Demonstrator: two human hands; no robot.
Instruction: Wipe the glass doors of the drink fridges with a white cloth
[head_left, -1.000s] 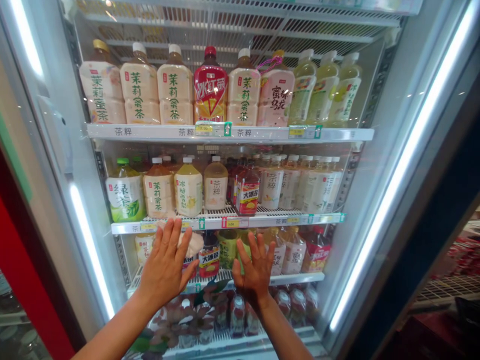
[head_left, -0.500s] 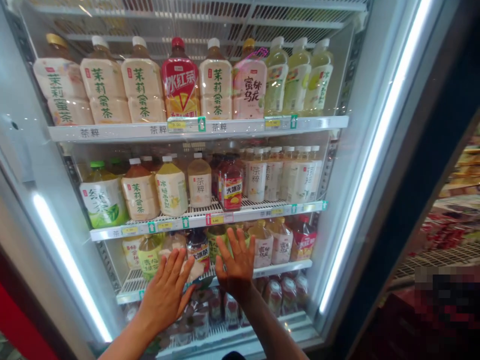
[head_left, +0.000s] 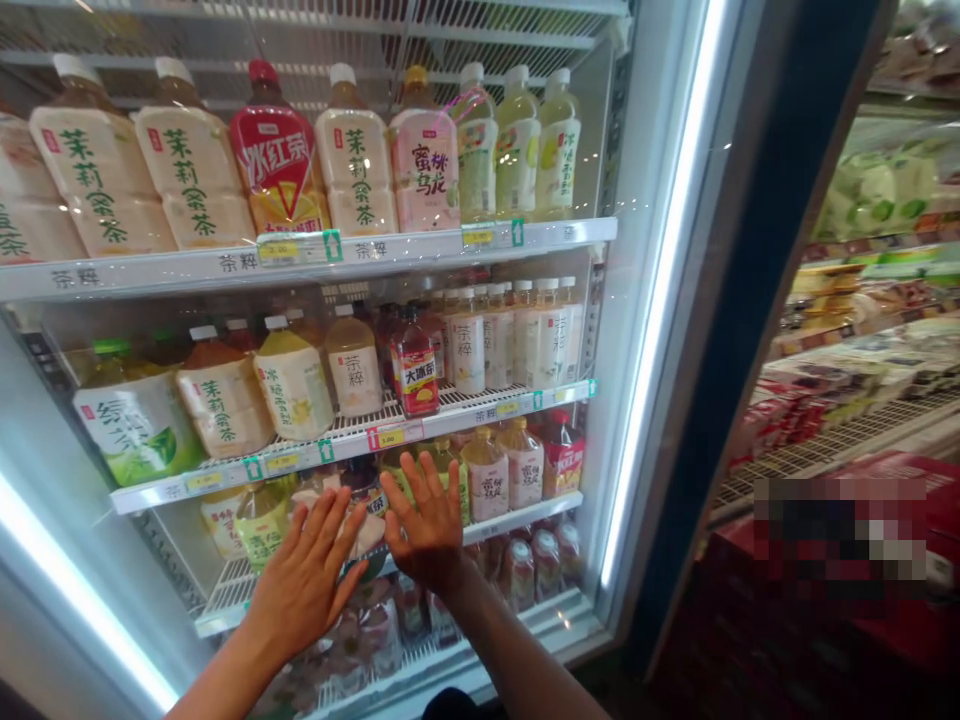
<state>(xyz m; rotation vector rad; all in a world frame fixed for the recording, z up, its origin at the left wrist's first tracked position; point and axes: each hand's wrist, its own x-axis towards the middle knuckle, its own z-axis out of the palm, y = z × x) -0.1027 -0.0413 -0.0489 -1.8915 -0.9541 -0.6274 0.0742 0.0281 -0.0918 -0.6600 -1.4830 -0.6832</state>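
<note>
My left hand (head_left: pixel 304 565) is spread flat, palm forward, before the lower shelves of a lit drinks cooler. Beside it my right hand (head_left: pixel 426 525) is also open, its fingers apart. Neither holds anything. Reflections suggest glass in front of the bottles; whether my palms press on it I cannot tell. Past my left fingers stands a green tea bottle (head_left: pixel 261 522), partly covered. Right of my right hand are peach oolong bottles (head_left: pixel 486 480) and a red-capped iced tea bottle (head_left: pixel 562 458). Above my hands, a small dark iced tea bottle (head_left: pixel 417 372) stands at the middle shelf's front.
Large tea bottles (head_left: pixel 360 170) line the upper shelf. Price tags run along the shelf edges (head_left: pixel 442 428). Small bottles (head_left: pixel 521 570) fill the bottom level. A bright light strip (head_left: pixel 660 290) and dark frame (head_left: pixel 739 300) edge the cooler; stocked store shelves (head_left: pixel 862 370) lie further right.
My view has turned right, so the cooler sits further left and more of the store shelves shows. Both hands keep their flat, open pose, appearing slightly further left in the picture.
</note>
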